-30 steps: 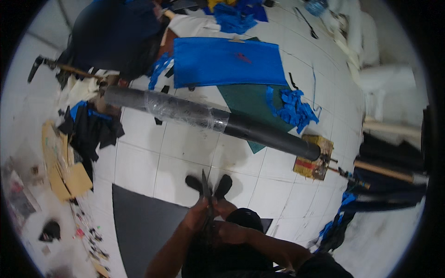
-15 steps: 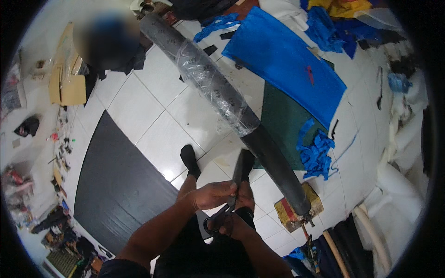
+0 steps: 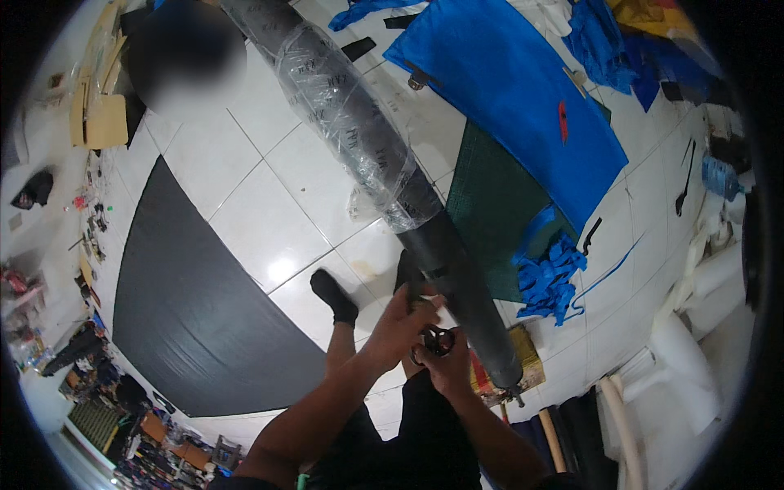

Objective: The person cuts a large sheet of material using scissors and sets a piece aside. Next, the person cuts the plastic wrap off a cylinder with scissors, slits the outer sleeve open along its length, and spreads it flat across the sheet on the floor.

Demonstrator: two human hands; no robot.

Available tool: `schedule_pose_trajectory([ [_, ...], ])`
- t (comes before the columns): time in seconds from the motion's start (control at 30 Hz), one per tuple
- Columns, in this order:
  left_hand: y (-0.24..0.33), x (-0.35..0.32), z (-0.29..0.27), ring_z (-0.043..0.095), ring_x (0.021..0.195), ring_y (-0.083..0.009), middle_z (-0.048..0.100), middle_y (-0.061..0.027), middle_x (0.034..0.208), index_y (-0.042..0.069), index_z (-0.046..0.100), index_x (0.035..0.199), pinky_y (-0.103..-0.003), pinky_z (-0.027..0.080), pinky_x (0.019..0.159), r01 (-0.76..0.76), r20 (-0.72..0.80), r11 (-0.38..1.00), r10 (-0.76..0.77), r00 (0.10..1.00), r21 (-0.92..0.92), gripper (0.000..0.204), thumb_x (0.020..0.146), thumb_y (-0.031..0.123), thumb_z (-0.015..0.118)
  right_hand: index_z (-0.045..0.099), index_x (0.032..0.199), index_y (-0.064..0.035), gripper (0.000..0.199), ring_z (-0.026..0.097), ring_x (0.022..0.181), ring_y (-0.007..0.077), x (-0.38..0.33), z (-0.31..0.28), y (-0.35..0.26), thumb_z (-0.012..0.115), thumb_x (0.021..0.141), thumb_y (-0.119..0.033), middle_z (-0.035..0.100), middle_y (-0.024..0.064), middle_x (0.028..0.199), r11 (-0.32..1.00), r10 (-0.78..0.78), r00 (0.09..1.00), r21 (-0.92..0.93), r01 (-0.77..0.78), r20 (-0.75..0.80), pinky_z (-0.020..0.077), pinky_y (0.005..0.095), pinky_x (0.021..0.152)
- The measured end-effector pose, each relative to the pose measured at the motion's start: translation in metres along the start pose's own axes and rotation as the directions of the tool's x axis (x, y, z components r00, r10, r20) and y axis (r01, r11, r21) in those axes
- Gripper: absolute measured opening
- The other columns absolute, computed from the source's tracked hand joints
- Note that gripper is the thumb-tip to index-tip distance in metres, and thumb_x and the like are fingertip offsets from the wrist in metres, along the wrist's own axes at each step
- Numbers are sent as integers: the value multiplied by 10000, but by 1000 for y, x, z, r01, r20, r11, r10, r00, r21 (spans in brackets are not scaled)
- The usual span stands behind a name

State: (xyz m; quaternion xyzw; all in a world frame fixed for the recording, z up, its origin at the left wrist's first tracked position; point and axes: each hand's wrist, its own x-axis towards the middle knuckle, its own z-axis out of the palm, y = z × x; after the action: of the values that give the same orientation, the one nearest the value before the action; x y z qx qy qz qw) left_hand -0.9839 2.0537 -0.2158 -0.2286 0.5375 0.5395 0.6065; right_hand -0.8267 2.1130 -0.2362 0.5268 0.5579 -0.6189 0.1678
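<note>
My right hand (image 3: 447, 366) grips the dark looped handles of a pair of scissors (image 3: 438, 340), its thumb and fingers at the loops. Just above it, my left hand (image 3: 406, 320) is closed, fingers bent around something dark and narrow at the near side of a long roll. Whether that is the scissors' blades or a strip of material, I cannot tell. The long dark roll (image 3: 467, 282) runs diagonally past both hands, its upper part wrapped in clear plastic film (image 3: 351, 131).
A grey sheet (image 3: 204, 310) lies on the white tiles at left. Beyond the roll are a blue sheet (image 3: 523, 98), a dark green sheet (image 3: 490, 196), crumpled blue strips (image 3: 551, 282) and a red cutter (image 3: 563, 122). A yellow-and-red box (image 3: 529, 359) sits beneath the roll's near end.
Both hands have moved up and right with the scissors, closer to the roll. The view has shifted, so the roll and sheets appear displaced.
</note>
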Motion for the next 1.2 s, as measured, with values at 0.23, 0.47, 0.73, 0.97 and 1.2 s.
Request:
schedule_pose_trajectory([
  [0.23, -45, 31, -60, 468, 459, -107, 471, 16, 577, 108, 535, 804, -280, 448, 512, -71, -6, 882, 77, 997, -467, 249, 916, 302, 644, 357, 1413, -41, 696, 529, 1075, 160, 15, -9, 25, 723, 825, -107, 510, 95, 1234, 876, -88, 826, 437, -201, 556, 446, 333, 901],
  [0.47, -36, 36, -34, 461, 431, -71, 490, 16, 583, 62, 565, 783, -245, 457, 506, -68, 199, 973, 114, 973, -221, 310, 872, 325, 703, 578, 1127, -48, 279, 593, 1031, 181, 29, -21, 6, 637, 860, 9, 613, 59, 1031, 939, 46, 574, 160, -304, 818, 463, 337, 910],
  [0.73, -59, 120, -50, 602, 803, -148, 607, -48, 865, 20, 609, 1037, -298, 496, 720, -343, 28, 873, 375, 927, -347, 277, 872, 237, 649, 548, 1028, -49, 198, 583, 780, 134, 45, 1, 0, 653, 863, -18, 588, 31, 843, 968, -160, 879, 247, 49, 450, 472, 283, 689],
  [0.97, -48, 150, -54, 572, 1064, -308, 555, -84, 1156, 164, 626, 1137, -415, 506, 873, -441, -116, 437, 802, 586, 784, 315, 828, 143, 680, 525, 965, -40, 271, 492, 639, 128, 100, -78, 63, 690, 907, -247, 511, 24, 741, 998, 30, 944, 41, -46, 329, 423, 285, 593],
  [1.2, -38, 166, -79, 583, 1032, -320, 559, -123, 1104, 127, 617, 1104, -450, 497, 840, -382, 159, 74, 824, 544, 921, 286, 820, 123, 650, 518, 953, -29, 392, 477, 643, 136, 114, -95, 69, 699, 891, -372, 489, 39, 721, 985, 61, 869, 114, -133, 491, 411, 306, 595],
])
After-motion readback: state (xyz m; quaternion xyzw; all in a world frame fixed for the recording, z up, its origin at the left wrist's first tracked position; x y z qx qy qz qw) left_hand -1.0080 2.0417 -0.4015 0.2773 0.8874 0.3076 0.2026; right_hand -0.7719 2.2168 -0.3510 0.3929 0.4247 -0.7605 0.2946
